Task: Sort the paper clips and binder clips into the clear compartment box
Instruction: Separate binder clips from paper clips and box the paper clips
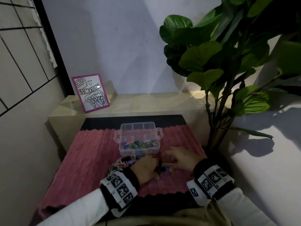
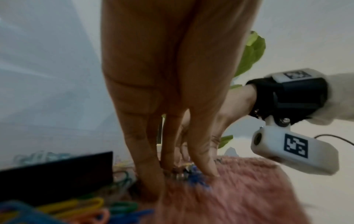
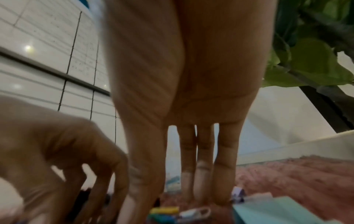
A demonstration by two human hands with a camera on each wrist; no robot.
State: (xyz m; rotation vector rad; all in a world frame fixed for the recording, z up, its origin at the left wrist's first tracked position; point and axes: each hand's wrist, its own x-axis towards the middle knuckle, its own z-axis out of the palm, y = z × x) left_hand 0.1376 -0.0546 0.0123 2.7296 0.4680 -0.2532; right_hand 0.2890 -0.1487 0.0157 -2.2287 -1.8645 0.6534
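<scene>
A clear compartment box (image 1: pixel 138 141) stands on the pink mat (image 1: pixel 91 154), with coloured paper clips (image 1: pixel 140 143) in its near compartment. In front of it lies a loose pile of clips (image 1: pixel 123 162). My left hand (image 1: pixel 146 167) reaches down at the pile's right edge. Its fingertips and thumb (image 2: pixel 208 168) pinch a small blue binder clip (image 2: pixel 193 174) that lies on the mat. My right hand (image 1: pixel 180 157) hovers close beside it, its straight fingers (image 3: pixel 203 174) pointing down to the mat and holding nothing. Blue binder clips (image 1: pixel 163 168) lie between the two hands.
A large black binder clip (image 2: pixel 57 174) and coloured paper clips (image 2: pixel 80 204) lie left of my left hand. A yellow clip (image 3: pixel 164 209) and a teal binder clip (image 3: pixel 277 210) lie under my right hand. A framed picture (image 1: pixel 91 92) leans at the back left; a leafy plant (image 1: pixel 219 62) stands to the right.
</scene>
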